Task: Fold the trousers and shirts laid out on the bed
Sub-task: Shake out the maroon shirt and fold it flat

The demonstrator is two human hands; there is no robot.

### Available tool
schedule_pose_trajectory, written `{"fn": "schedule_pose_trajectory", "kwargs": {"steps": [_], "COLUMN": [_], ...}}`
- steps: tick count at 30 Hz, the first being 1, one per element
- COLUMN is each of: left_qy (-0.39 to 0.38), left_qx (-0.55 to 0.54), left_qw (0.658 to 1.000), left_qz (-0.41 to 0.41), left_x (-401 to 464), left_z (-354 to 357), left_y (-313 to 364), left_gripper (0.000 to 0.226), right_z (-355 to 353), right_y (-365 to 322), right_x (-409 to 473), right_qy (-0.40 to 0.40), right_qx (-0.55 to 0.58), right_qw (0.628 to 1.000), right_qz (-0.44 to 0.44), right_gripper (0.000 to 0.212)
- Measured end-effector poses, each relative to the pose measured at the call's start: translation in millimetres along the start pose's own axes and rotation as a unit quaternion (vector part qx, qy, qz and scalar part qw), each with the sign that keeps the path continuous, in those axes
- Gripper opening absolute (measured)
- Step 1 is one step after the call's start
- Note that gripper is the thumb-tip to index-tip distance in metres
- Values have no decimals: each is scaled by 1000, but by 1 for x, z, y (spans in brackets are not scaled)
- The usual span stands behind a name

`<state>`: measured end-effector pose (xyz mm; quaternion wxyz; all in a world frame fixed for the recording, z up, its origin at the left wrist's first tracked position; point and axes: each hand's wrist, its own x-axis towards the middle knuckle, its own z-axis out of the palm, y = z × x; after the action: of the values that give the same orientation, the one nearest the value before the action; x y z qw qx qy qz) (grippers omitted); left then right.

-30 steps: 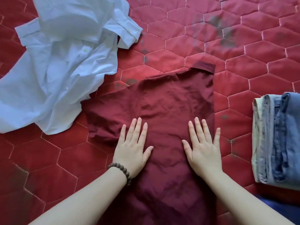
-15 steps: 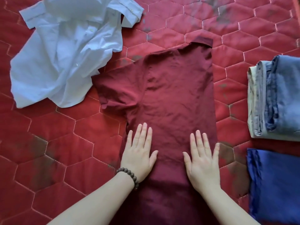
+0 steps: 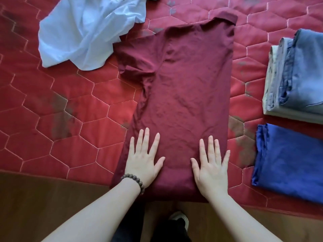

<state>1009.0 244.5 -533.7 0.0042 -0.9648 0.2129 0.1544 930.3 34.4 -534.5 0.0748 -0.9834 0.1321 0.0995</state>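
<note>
Two hands lie flat on a maroon shirt (image 3: 185,95) spread on a red quilted bedcover (image 3: 73,109). The left hand (image 3: 144,161) presses the lower left part of the cloth with its fingers straight and slightly fanned, thumb angled toward the other hand; a beaded bracelet (image 3: 135,181) circles its wrist. The right hand (image 3: 210,170) presses the lower right part in the same way, fingers straight and a little spread, holding nothing. Neither hand pinches or curls round the fabric.

Beyond the fingertips of both hands the shirt runs up the bed, its right side already folded in to a straight edge, while one short sleeve sticks out ahead and to the left of the left hand's fingers. Its collar lies at the far end. Behind the wrists, the hem hangs just over the near edge of the bedcover.

Farther out past the left fingertips, up and to the left, a crumpled pale blue shirt (image 3: 83,30) lies unfolded, its edge touching or just beside the maroon sleeve. To the right of the right hand's little finger, well apart, sits a folded dark blue garment (image 3: 288,159). Beyond that, a stack of folded jeans (image 3: 297,74) rests on the bedcover. Beneath the forearms a brown wooden floor (image 3: 43,198) shows, with a shoe (image 3: 180,219) partly visible between the arms.
</note>
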Motion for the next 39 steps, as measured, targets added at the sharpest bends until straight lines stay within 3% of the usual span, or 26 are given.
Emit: {"fn": "schedule_pose_trajectory", "kwargs": {"steps": [4, 9, 14, 19, 27, 35, 37, 39], "left_qy": [-9, -27, -29, -4, 58, 29, 44, 56], "left_qx": [0, 11, -8, -32, -18, -54, -71, -78], "left_qw": [999, 1000, 999, 999, 996, 990, 987, 986], "left_qz": [37, -4, -20, -8, 69, 130, 135, 134], "left_x": [-21, -44, -38, 24, 176, 222, 224, 226], "left_z": [10, 13, -4, -33, -68, -59, -54, -52], "left_y": [13, -11, -14, -7, -28, -74, -75, -76], "left_gripper": [83, 81, 75, 75, 70, 80, 81, 82], "right_z": [12, 16, -2, -22, -37, -65, -77, -87], "right_y": [-18, 12, 9, -32, -83, -107, -127, -152], "right_x": [-22, -45, -32, 43, 213, 353, 380, 404], "right_qy": [-23, -49, -41, -28, -15, 2, 21, -12], "right_qx": [-10, -34, -25, -16, 6, -10, 4, 15], "right_qw": [992, 996, 996, 991, 989, 995, 988, 974], "right_qz": [-120, -67, -79, -133, -144, -103, -153, -225], "right_gripper": [73, 76, 74, 62, 56, 58, 62, 67]}}
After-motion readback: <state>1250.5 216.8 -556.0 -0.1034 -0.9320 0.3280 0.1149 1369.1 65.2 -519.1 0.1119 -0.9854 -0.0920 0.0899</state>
